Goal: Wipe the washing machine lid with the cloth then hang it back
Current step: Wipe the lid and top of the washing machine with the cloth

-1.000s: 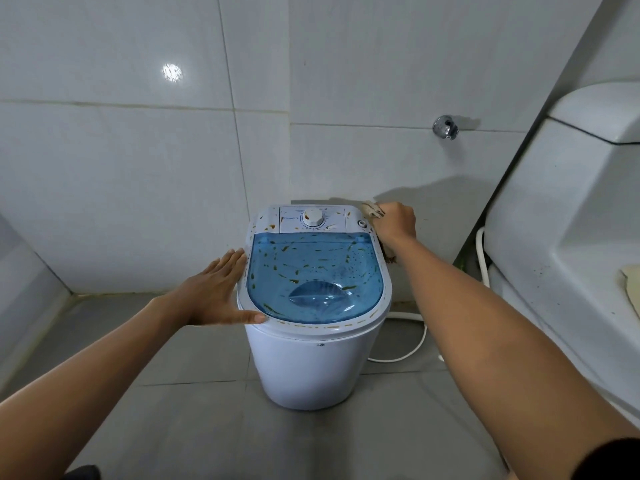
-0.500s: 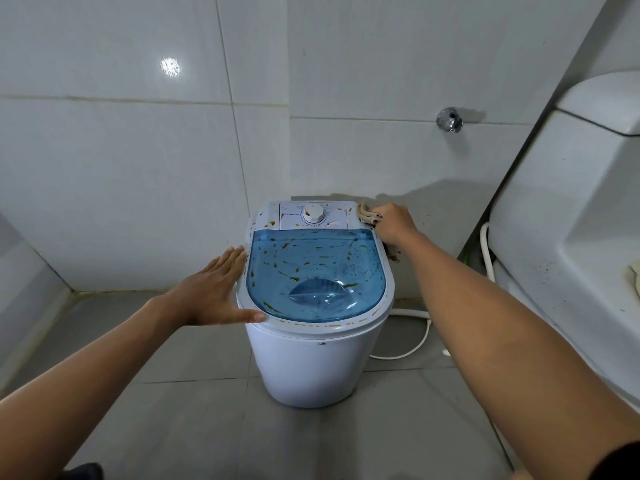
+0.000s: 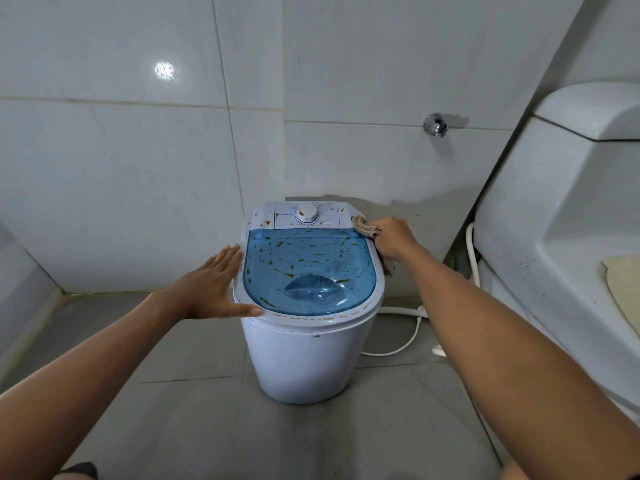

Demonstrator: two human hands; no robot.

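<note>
Washing machine (image 3: 304, 358), stained blue lid (image 3: 308, 268): left hand (image 3: 211, 289) flat, fingers spread, at left rim; right hand (image 3: 393, 237) fingers closed on cloth (image 3: 365, 227) at back-right corner; hose (image 3: 401, 344) and toilet (image 3: 561, 237) to its right.

Bare floor (image 3: 194, 420) lies open left of the washing machine (image 3: 304, 362); the toilet (image 3: 561, 244) crowds its right, walls close behind.

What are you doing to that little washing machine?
A person is cleaning it. The right hand presses a beige cloth on the back right corner of the washing machine. The left hand lies flat against its left side. The blue lid is covered in brown and green splatters.
</note>
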